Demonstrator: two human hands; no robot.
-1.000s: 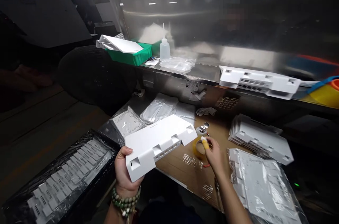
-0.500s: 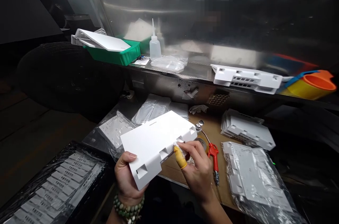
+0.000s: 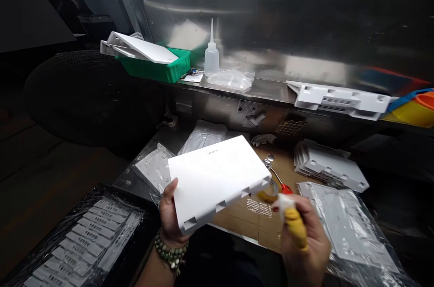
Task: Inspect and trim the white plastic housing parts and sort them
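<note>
My left hand (image 3: 170, 214) grips a white plastic cover (image 3: 217, 178) by its left end, thumb on top and fingers underneath. The cover is tilted, with small dark lettering near its far edge and notches along its near edge. To the right of it, apart from the cover, my right hand (image 3: 307, 237) is closed and blurred by motion. It pinches a small white wipe (image 3: 284, 201), and a yellow finger cot (image 3: 295, 228) covers one digit. Behind the right hand lies a red-handled air gun (image 3: 286, 189), partly hidden.
Bagged covers (image 3: 349, 223) lie at right below a stack of covers (image 3: 330, 165). A tray (image 3: 91, 237) of parts stands lower left. The shelf holds a green bin (image 3: 162, 70), a squeeze bottle (image 3: 212, 58) and another cover (image 3: 342, 99). A tape roll (image 3: 267, 194) lies on cardboard.
My right hand has moved off the cover's notched edge, right and toward me, taking the white wipe along. The cover has turned slightly in my left hand. The view has shifted left.
</note>
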